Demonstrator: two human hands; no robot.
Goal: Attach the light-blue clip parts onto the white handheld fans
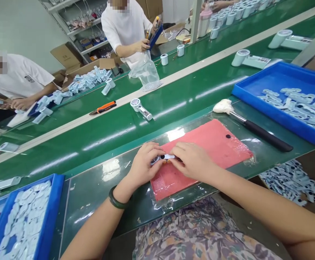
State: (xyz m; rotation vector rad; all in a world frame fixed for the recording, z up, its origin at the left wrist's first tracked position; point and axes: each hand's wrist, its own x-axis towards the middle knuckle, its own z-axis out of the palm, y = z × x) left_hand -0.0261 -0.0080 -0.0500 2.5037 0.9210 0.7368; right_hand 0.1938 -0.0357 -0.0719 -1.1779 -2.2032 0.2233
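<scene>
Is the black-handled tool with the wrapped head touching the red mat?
Apart. The head view shows a strip of green work surface between the black-handled tool and the red mat.

Both hands (165, 162) gripping small pale part (167, 156), red mat (201, 148)

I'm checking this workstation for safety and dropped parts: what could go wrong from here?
The small pale part, pinched between the left hand and right hand, could slip, as only fingertips seem to hold it.
The black-handled tool might get knocked off, since its handle ends near the bench's front edge, above loose parts.
</scene>
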